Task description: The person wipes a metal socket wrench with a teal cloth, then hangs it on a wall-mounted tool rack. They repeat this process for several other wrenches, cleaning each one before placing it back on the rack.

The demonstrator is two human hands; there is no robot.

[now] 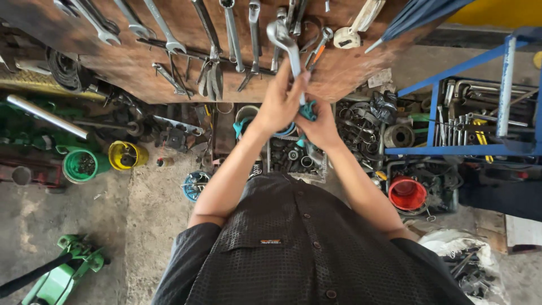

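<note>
A long silver wrench (287, 48) stands nearly upright in front of the person's chest, its ring head up against the wooden tool board (130, 68), held there so both hands can work at its lower end. The left hand (278, 104) is clenched around the shank, thumb laid along the metal; the right hand (320, 127) grips a small teal piece (309, 111) at the wrench's base, fingers curled tight on it. Directly behind hang rows of spanners (231, 34) and pliers (210, 76), close enough to crowd any swing. Below sit a crate of sockets (293, 158), a red funnel (407, 193), yellow (125, 155) and green tubs (80, 165), a blue rack (468, 107) and a green floor jack (59, 274).
</note>
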